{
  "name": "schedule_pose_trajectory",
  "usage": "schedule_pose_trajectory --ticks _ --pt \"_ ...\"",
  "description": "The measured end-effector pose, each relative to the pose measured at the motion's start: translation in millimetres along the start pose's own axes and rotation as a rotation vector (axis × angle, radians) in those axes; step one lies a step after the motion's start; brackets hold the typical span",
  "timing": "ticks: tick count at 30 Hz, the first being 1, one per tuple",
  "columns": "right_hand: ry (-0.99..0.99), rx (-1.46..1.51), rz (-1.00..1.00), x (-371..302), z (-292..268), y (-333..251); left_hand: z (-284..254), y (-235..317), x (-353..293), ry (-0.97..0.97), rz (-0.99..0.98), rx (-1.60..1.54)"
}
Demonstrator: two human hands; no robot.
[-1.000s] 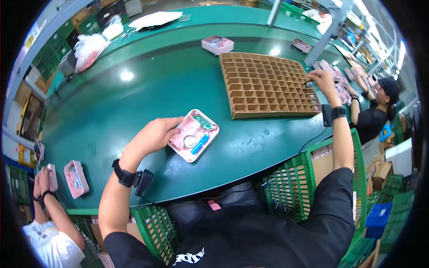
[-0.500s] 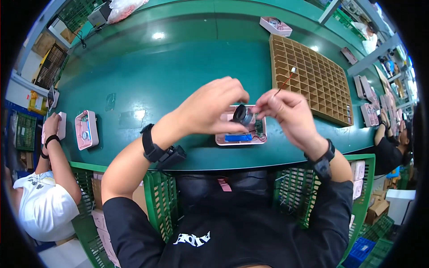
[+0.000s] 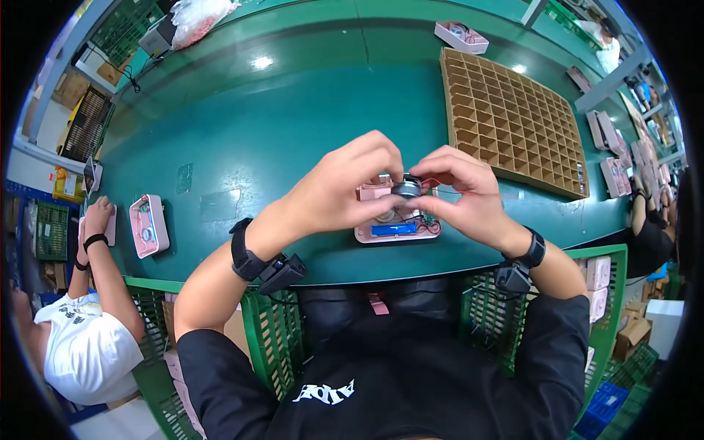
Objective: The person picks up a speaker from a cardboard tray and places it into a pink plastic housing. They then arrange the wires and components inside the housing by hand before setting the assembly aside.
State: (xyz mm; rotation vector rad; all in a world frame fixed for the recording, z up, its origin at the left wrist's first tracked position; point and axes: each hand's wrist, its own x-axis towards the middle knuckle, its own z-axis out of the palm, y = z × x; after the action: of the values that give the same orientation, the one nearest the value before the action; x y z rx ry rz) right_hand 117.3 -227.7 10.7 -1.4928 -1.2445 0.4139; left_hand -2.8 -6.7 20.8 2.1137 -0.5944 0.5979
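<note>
Over a pink plastic housing (image 3: 362, 233) on the green table, both hands hold a small round black speaker (image 3: 408, 188) between them. My left hand (image 3: 352, 180) pinches it from the left with thumb and fingers. My right hand (image 3: 466, 192) grips its right side, where a thin red wire (image 3: 438, 180) runs by the fingers. Inside the housing lies a blue battery pack (image 3: 394, 229) along the near side. A green circuit board and thin wires (image 3: 431, 222) show at its right. My fingers hide part of the housing's far side.
At back right lies a cardboard divider tray (image 3: 513, 117) with many cells. Another pink housing (image 3: 149, 226) stands left, and one (image 3: 461, 37) at the far edge. Green crates (image 3: 275, 334) flank my lap. A co-worker in white (image 3: 84, 345) works at left; another person sits far right.
My right hand has come in to the speaker and closed on it with my left. The wire with the white connector no longer sticks up above the right hand.
</note>
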Motion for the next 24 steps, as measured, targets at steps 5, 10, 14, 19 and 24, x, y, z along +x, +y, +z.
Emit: schedule_pose_trajectory --ticks 5,10,14,19,24 --pt "0.077 -0.124 -0.078 0 3 8 4 11 1 -0.040 0.099 0.348" --pt "0.146 -0.254 -0.115 2 10 4 13 13 -2 -0.006 0.093 0.428" --pt "0.147 -0.270 -0.127 3 7 8 18 12 -2 0.019 0.026 0.414" --pt "0.003 -0.388 -0.069 4 -8 4 6 10 -8 -0.014 -0.208 0.361" --pt "-0.301 -0.696 0.065 -20 -2 17 8 11 -12 -0.092 -0.460 0.322"
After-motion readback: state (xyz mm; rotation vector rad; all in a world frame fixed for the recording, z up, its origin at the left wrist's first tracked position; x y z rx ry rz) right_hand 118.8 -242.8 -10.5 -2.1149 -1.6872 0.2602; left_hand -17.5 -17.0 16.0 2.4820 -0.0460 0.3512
